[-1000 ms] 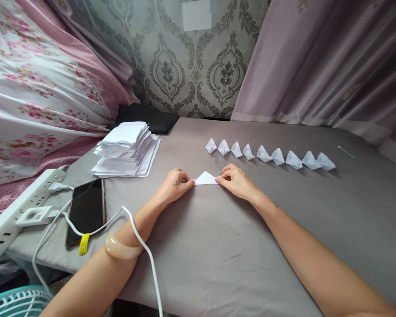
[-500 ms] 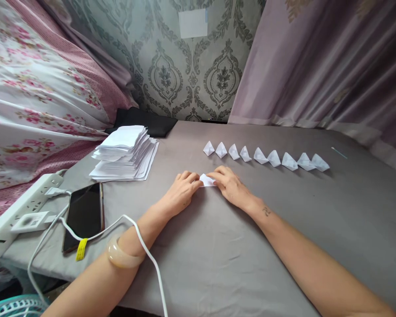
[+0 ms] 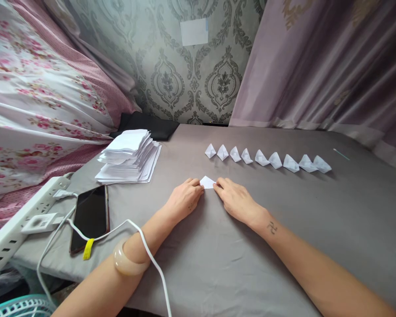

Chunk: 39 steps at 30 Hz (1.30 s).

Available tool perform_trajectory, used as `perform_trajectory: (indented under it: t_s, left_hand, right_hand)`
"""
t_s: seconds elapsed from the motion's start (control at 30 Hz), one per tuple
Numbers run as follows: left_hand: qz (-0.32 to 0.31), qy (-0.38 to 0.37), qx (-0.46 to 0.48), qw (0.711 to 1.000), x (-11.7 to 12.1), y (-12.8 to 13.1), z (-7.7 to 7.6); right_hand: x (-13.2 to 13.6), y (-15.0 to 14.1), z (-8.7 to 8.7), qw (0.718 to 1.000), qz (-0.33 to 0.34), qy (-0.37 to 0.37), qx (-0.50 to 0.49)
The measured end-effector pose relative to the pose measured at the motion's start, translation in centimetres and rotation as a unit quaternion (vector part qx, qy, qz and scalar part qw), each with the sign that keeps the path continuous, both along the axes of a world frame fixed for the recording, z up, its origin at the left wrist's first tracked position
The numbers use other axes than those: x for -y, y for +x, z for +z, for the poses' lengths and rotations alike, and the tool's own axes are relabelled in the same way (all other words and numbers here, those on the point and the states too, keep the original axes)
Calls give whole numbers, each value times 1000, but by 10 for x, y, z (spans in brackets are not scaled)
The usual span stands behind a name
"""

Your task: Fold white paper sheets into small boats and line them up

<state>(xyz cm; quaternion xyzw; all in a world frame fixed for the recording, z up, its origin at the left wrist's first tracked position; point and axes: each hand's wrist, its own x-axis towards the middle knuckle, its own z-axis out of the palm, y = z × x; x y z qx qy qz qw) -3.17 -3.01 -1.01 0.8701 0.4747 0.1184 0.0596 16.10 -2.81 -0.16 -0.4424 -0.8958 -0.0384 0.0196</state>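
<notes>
A small piece of folded white paper [image 3: 207, 182], pointed at the top, lies on the grey cloth between my hands. My left hand [image 3: 185, 197] pinches its left end with curled fingers. At its right end, my right hand [image 3: 235, 198] grips the edge between thumb and fingers. The fingers cover both ends of the paper. Beyond my hands, a row of folded paper boats [image 3: 262, 157] stretches to the right. To the left stands a tall, uneven stack of white paper [image 3: 127, 155].
A phone [image 3: 90, 218] lies at the left near a white power strip [image 3: 26, 220]. The white charging cable [image 3: 152, 255] with a yellow tag crosses over my left forearm. A black folded cloth [image 3: 152, 126] is at the back; a thin stick [image 3: 341, 154] lies far right.
My hands have come closer together along the folded paper, and their fingers now cover more of its two ends. The view has shifted slightly; the boats and the stack stay put.
</notes>
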Motion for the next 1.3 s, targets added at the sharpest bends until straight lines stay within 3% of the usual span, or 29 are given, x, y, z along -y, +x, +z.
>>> perform_trajectory:
  t_s: [0.23,0.33,0.43,0.5,0.57,0.63,0.7,0.77,0.87,0.97,1.13,1.3]
  left_hand:
    - [-3,11,82,997,-15,-7,-9]
    - [-19,37,32,999,-16,-5,-12]
    - [-24,61,-24,998,-15,-2,-10]
    - [0,68,0,998,-15,0,-6]
    - [59,58,95,992,-15,1,-2]
    - [128,12,240,962,-14,2,3]
    - [152,-78,372,912,-11,6,6]
    - [140,-143,455,868,-6,11,7]
    - [128,-171,499,840,1,18,4]
    - [120,-179,499,840,4,22,2]
    - [127,-198,486,842,5,20,5]
    - [129,-224,597,759,5,17,15]
  right_hand:
    - [-1,0,-4,999,-42,28,-12]
    - [-6,0,-11,995,-66,42,-65]
    - [-13,1,-17,977,-93,25,-192]
    - [-19,1,-18,938,-125,9,-323]
    - [-25,-1,-16,870,-155,-26,-467]
    - [-28,-4,-10,793,-159,-108,-578]
    - [-26,-10,-2,728,-133,-216,-637]
    - [-20,-18,5,687,-98,-285,-662]
    - [-12,-28,11,644,-97,-297,-699]
    - [-10,-32,12,639,-125,-267,-710]
    - [-17,-27,6,687,-130,-240,-674]
    - [-16,-26,3,750,-105,-224,-614]
